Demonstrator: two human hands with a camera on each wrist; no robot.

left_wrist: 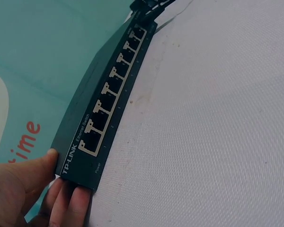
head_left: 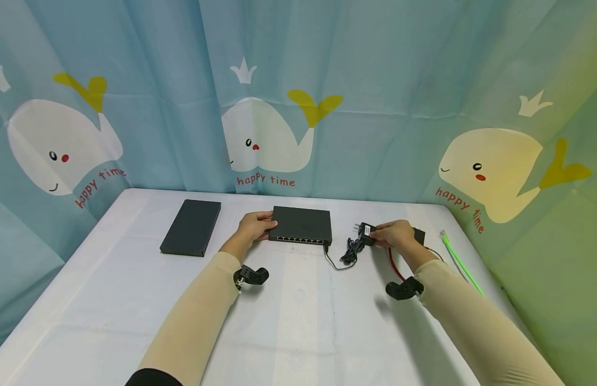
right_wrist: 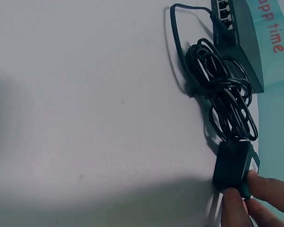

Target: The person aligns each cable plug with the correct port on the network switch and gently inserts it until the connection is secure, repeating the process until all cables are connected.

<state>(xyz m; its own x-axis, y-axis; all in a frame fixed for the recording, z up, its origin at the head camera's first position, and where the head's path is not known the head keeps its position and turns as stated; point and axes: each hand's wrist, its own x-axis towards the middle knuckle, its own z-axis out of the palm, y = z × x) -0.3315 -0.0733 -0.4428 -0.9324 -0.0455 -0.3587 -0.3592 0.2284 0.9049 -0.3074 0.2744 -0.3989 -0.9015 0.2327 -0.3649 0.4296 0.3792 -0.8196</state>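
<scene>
At the centre of the head view, we see the Ethernet switch (head_left: 302,222), its left end gripped in our left hand (head_left: 252,226), thumb above and fingers beneath. Right of centre, our right hand (head_left: 397,236) pinches the power adapter (head_left: 367,234). Our hands are well apart. As far as we can judge, the power link is done at the switch: the cord's plug (right_wrist: 222,28) appears seated. What is left, we think, is the rest: the cord (head_left: 352,251) is bundled, the adapter's prongs (head_left: 358,226) are bare, the row of ports (left_wrist: 111,87) looks unfilled, and the green cable (head_left: 459,260) lies loose at the right.
</scene>
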